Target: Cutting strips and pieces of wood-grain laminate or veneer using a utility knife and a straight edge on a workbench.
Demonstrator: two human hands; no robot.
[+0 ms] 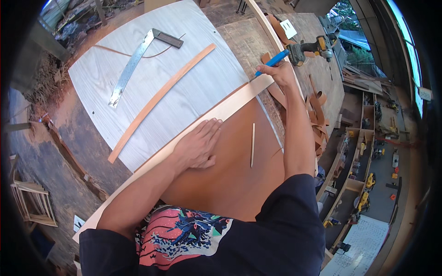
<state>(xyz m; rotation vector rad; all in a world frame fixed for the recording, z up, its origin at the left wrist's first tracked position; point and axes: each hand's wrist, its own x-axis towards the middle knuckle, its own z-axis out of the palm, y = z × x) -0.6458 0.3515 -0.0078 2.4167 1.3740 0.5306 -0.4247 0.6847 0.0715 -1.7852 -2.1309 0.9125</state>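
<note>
My left hand [199, 143] lies flat, fingers stretched out, on a long pale wooden strip [239, 100] and the brown sheet [230, 184] beside it. The strip runs diagonally from lower left to upper right. At its far right end, my right hand [280, 73] is closed round a blue utility knife [278, 58], whose tip points down to the strip's edge. A pencil [252, 145] lies on the brown sheet between my arms. Beyond the strip is a pale grey wood-grain sheet [202, 78], carrying a metal try square [133, 66] and a narrow brown strip [161, 103].
A cordless drill [317, 47] stands at the far right of the workbench [244, 39]. Curled brown offcuts [317, 115] lie beyond my right forearm. Wooden shelves [354, 184] with several power tools stand at the right. A small wooden frame [34, 202] is at lower left.
</note>
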